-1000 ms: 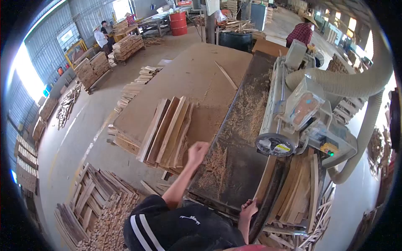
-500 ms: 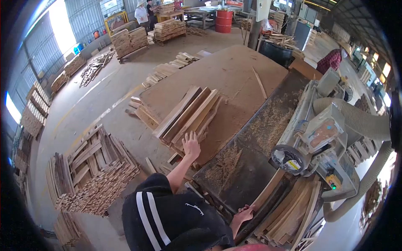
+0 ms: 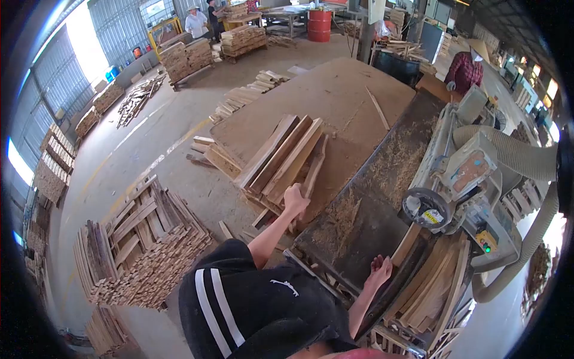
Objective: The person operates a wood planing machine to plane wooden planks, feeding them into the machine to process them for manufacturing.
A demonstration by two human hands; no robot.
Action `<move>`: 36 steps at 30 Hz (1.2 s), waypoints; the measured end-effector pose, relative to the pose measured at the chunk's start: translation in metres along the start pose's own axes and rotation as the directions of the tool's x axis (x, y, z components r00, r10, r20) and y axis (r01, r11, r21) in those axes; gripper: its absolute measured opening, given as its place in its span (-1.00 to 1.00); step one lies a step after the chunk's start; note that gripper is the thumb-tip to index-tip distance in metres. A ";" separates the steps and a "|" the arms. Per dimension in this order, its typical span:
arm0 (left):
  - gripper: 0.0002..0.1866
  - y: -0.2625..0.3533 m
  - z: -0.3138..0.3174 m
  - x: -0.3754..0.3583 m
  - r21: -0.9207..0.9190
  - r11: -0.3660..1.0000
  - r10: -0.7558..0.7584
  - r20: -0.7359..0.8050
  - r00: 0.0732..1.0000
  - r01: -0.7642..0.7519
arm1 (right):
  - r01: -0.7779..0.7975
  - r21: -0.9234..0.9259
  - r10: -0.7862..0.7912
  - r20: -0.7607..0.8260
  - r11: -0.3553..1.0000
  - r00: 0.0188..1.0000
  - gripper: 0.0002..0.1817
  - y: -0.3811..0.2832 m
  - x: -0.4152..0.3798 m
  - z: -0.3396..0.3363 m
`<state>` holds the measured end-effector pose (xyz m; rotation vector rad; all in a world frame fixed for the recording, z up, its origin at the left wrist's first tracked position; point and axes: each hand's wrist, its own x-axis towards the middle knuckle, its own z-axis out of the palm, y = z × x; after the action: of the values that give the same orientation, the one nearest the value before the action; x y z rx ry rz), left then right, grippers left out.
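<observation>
My left hand (image 3: 295,199) is closed on the near end of a rough-edged board (image 3: 314,167) at the right side of a small stack of boards (image 3: 269,152) on the brown table. Over the edge of the dark machine bed, my right hand (image 3: 379,271) is held palm up with its fingers apart and nothing in it. Just beyond it a plank (image 3: 406,244) lies in the machine's feed channel, its far end under the round guard (image 3: 426,208).
Curved offcuts (image 3: 431,287) lie right of the channel. Sawdust covers the machine bed (image 3: 365,239). A large wood stack (image 3: 149,251) stands at the left. A co-worker in a checked shirt (image 3: 465,72) is at the machine's far end. A ribbed hose (image 3: 508,149) hangs at the right.
My right hand has let go of the plank, which has moved further in under the guard. My left hand has closed on the rough-edged board. The co-worker has turned this way.
</observation>
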<state>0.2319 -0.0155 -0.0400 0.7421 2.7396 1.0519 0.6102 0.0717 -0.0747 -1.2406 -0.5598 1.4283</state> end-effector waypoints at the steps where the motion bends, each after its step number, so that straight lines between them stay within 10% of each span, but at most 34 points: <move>1: -0.37 -0.001 0.003 -0.008 -0.117 0.993 -0.019 0.062 0.998 0.026 | -0.010 -0.038 0.012 0.047 0.999 0.999 -0.57 -0.001 0.005 -0.004; 9: -0.57 0.012 0.016 -0.056 -0.587 0.744 -0.137 0.334 0.933 0.319 | 0.052 -0.368 0.059 0.284 0.928 0.957 -0.65 -0.008 -0.007 0.009; 14: -0.53 0.021 0.009 -0.078 -0.570 0.264 0.048 0.813 0.580 0.778 | -0.056 -0.533 0.353 0.474 0.844 0.807 -0.48 -0.013 -0.054 0.049; 19: -0.50 0.030 0.019 -0.122 -0.498 0.262 0.184 0.867 0.463 0.827 | -0.291 -0.626 0.660 0.502 0.723 0.559 -0.35 0.004 -0.071 0.042; 23: -0.56 0.048 0.010 -0.130 -0.387 0.498 0.131 0.918 0.373 0.776 | -0.158 -0.535 0.495 0.576 0.830 0.651 -0.58 0.011 -0.070 0.016; 29: -0.41 0.039 0.046 -0.111 -0.478 0.238 0.191 0.877 0.441 0.846 | 0.299 -0.721 0.228 0.534 0.625 0.814 -0.56 -0.031 -0.101 0.008; 32: -0.37 0.057 0.047 -0.112 -0.382 0.303 0.115 0.924 0.365 0.873 | 0.702 -0.613 -0.160 0.701 0.362 0.695 -0.47 -0.037 -0.111 -0.007; 36: -0.34 0.080 0.049 -0.132 -0.299 0.177 0.258 0.933 0.249 0.938 | 0.624 -0.658 -0.133 0.636 0.421 0.760 -0.44 -0.085 -0.144 -0.018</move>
<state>0.3929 0.0015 -0.0334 0.0228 0.7630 1.2085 0.6391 -0.0411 0.0464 -1.2904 -2.0080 1.0075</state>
